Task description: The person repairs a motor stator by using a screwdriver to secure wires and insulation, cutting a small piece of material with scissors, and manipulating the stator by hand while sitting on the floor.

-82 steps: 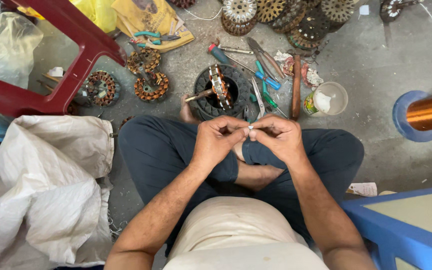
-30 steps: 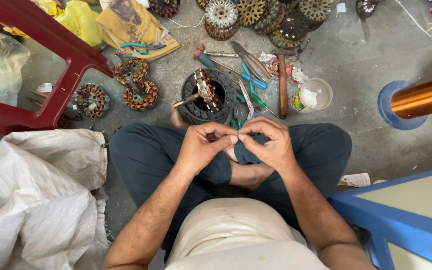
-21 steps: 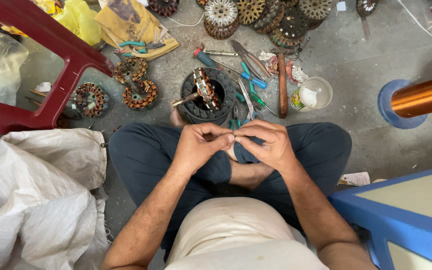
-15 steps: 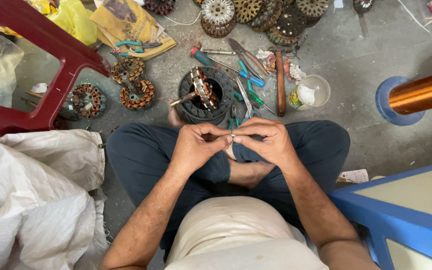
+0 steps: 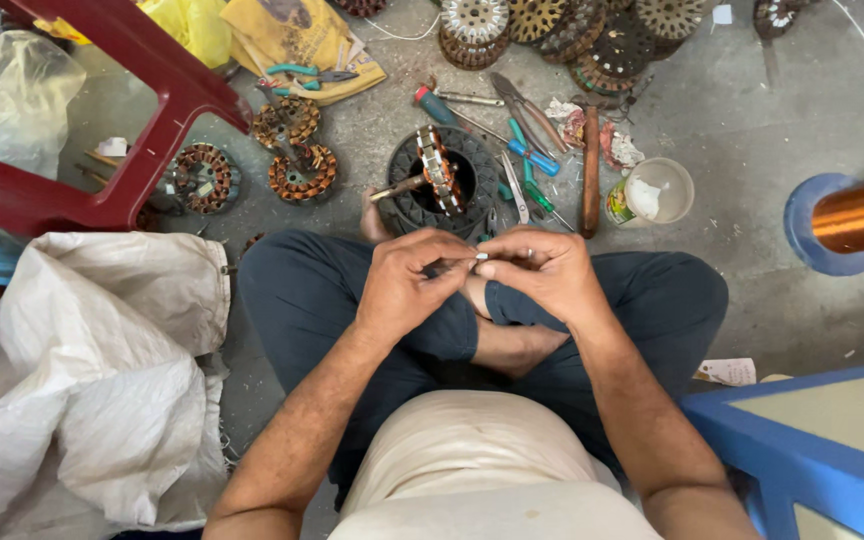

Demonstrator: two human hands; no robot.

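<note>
Sitting cross-legged on the concrete floor (image 5: 752, 130), the person brings both hands together just below the black motor housing (image 5: 442, 185). Left hand (image 5: 407, 285) and right hand (image 5: 542, 275) meet fingertip to fingertip, pinching a tiny pale piece (image 5: 480, 258) between them; what it is stays too small to tell. Right of the housing lie pliers (image 5: 527, 110) and a wooden handle (image 5: 590, 170), then a white cup (image 5: 657, 190). Left of it sit copper-wound stators (image 5: 297, 165). Further right, a copper wire spool (image 5: 862, 215).
</note>
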